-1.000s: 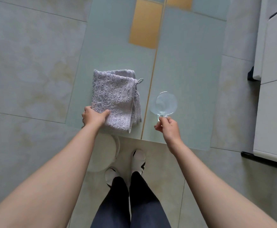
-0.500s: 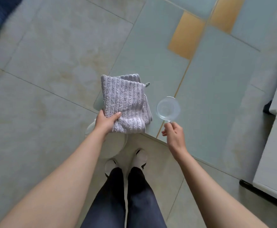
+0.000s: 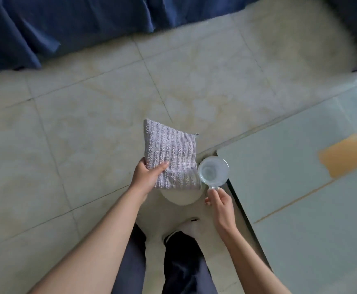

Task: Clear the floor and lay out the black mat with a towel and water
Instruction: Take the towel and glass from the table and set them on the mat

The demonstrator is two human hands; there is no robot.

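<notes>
A folded grey ribbed towel (image 3: 172,155) is held flat in the air over the tiled floor, with my left hand (image 3: 145,177) gripping its near left corner. Just to its right is a clear glass mug (image 3: 213,171) with water in it; my right hand (image 3: 219,201) pinches its handle from below. Towel and mug hang side by side, almost touching. No black mat shows in the head view.
A glass-topped table (image 3: 290,166) with an orange patch (image 3: 344,158) fills the right side. Dark blue fabric (image 3: 67,24) hangs along the top. A white round object (image 3: 181,197) sits below the towel. My legs and feet (image 3: 181,230) stand on beige floor tiles (image 3: 67,145).
Both hands lifted the towel and mug off the glass table and carried them leftward over the floor. The view turned left, bringing the blue fabric into sight.
</notes>
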